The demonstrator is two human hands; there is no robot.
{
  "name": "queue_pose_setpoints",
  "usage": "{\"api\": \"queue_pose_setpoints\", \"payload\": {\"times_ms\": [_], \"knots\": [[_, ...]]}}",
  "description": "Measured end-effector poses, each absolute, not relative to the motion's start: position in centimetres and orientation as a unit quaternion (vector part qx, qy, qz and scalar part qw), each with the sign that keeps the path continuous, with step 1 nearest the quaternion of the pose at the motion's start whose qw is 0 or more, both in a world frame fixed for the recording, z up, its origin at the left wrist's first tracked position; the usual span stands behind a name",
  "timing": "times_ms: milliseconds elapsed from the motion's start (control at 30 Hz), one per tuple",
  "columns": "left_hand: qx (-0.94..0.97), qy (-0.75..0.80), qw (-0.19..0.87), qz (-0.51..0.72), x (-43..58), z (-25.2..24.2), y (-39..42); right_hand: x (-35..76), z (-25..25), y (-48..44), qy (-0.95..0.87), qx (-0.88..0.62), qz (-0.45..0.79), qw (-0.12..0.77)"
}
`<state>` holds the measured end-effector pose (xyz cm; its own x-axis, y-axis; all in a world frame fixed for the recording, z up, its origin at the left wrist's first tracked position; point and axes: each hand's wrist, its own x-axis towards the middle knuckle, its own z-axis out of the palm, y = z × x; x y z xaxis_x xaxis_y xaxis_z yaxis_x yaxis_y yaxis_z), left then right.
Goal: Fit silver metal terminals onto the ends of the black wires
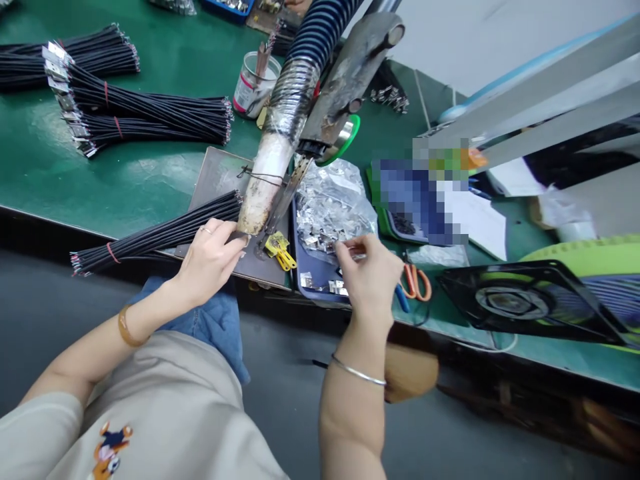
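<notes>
Nearest is the person's lap, in beige cloth with a blue denim fold [215, 327] over the knee. The left hand [213, 257] wears a ring and an amber bangle. Its fingers are curled in, with the fingertips drawn together on the grey metal plate [215, 177], just beside the blunt, stained mouth of the fume hose [295, 93]. Whether it pinches anything cannot be told.

The right hand [370, 273], a thin silver bangle on its wrist, has thumb and forefinger closed on a small metal piece [356, 254], shiny and flat. It holds the piece over the blue tray [296, 267], where a few like pieces lie loose.

A yellow clip [280, 250] lies between the hands. A banded bundle of black wires [160, 233] lies slantwise across the plate's near edge, its stripped ends close to the left hand. Right of the tray lie orange-handled scissors [415, 280] and a square black fan [530, 303].

Behind the tray a crinkled clear plastic bag [330, 200] holds more bright metal pieces. The hose rises from there, foil-wrapped and then ribbed dark blue. Farther back on the green mat [125, 180] stand a tin can [253, 83] with a brush in it and, to the left, more cable bundles [140, 110] with metal connectors.
</notes>
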<state>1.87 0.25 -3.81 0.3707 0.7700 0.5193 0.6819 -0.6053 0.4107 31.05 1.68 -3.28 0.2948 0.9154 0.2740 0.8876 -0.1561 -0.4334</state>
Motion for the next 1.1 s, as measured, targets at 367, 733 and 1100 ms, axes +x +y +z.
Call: {"api": "queue_pose_setpoints", "payload": {"times_ms": [367,733,1100], "knots": [[0.824,0.449,0.063,0.340,1.0,-4.6,0.2,30.4,-3.2,0.1,-0.610,-0.724,0.166,0.277],[0.799,0.339,0.396,0.300,0.6,-1.4,-0.8,30.0,-3.1,-1.0,-0.719,-0.676,0.012,0.164],[0.501,0.332,0.747,0.284,0.2,-1.0,0.2,30.8,-2.8,-0.5,-0.736,-0.654,0.060,0.163]]}}
